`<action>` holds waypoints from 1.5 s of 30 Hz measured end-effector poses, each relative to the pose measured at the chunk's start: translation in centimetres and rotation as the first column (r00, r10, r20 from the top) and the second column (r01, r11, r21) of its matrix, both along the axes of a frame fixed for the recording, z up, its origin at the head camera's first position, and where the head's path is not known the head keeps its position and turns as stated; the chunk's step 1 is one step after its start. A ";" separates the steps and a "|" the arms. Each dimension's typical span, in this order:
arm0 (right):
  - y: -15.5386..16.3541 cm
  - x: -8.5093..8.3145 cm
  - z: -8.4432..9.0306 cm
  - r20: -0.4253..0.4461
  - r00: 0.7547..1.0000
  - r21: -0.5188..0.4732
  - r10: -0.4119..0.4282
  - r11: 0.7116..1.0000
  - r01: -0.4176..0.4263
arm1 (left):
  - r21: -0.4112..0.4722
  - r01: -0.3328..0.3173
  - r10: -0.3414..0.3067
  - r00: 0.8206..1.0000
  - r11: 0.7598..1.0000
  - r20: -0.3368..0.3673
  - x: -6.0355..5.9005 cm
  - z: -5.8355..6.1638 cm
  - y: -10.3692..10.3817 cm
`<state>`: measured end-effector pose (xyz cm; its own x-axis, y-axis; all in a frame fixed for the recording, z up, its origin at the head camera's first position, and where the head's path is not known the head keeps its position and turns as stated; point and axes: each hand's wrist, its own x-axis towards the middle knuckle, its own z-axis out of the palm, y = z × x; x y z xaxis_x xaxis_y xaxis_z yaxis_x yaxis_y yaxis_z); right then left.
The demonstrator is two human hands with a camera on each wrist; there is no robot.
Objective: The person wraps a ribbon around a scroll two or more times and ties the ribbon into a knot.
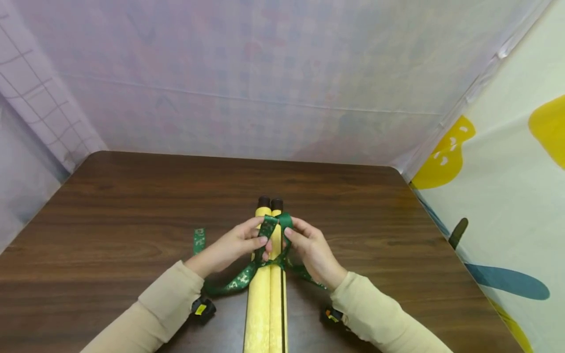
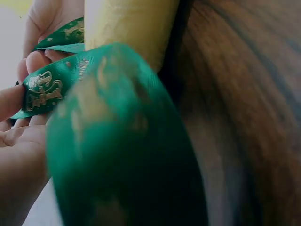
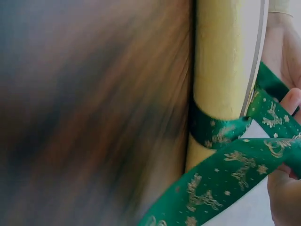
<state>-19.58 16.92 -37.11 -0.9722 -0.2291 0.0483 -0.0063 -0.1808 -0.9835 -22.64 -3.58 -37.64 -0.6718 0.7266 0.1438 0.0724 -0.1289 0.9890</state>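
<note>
Looking down from the head view, you have two yellow paper rolls (image 1: pixel 267 289) lying lengthwise away from you on the dark wooden counter (image 1: pixel 132 206), with the green gold-printed ribbon (image 1: pixel 273 228) crossing them; your left hand (image 1: pixel 229 247) and right hand (image 1: pixel 311 247) each pinch it, equally near. Left wrist view: ribbon loops beside fingers (image 2: pixel 19 136). Right wrist view: ribbon (image 3: pixel 225 174) wraps the roll (image 3: pixel 225 70) crosswise.

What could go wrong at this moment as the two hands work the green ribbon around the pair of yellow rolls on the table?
1. The ribbon is only pinched by the left hand and right hand; a slip might loosen the band around the rolls.
2. The two rolls lie side by side, so they may shift apart.
3. The loose tail on the table could snag under the left sleeve.
</note>
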 end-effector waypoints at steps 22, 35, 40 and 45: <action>1.5 -0.5 0.0 0.148 0.989 0.259 -0.022 0.966 -0.017 | -0.227 -0.072 0.043 0.990 0.971 -0.131 0.4 -0.2 -0.8; 1.1 -0.9 0.1 0.051 0.997 0.335 -0.054 0.942 0.034 | -0.237 -0.047 0.008 0.987 0.970 -0.160 0.4 0.4 -0.3; 0.4 -0.8 0.4 0.004 0.997 0.341 -0.081 0.937 0.075 | -0.209 -0.041 0.010 0.989 0.977 -0.145 0.5 0.5 0.0; 0.0 -0.6 0.9 -0.021 0.995 0.344 -0.093 0.934 0.095 | -0.217 -0.047 0.008 0.984 0.975 -0.176 0.6 0.4 0.7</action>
<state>-20.21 16.90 -36.25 -0.9901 -0.1398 -0.0132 -0.0108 0.1699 -0.9854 -22.01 -2.88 -37.20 -0.6710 0.7350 0.0981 0.2449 0.0948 0.9649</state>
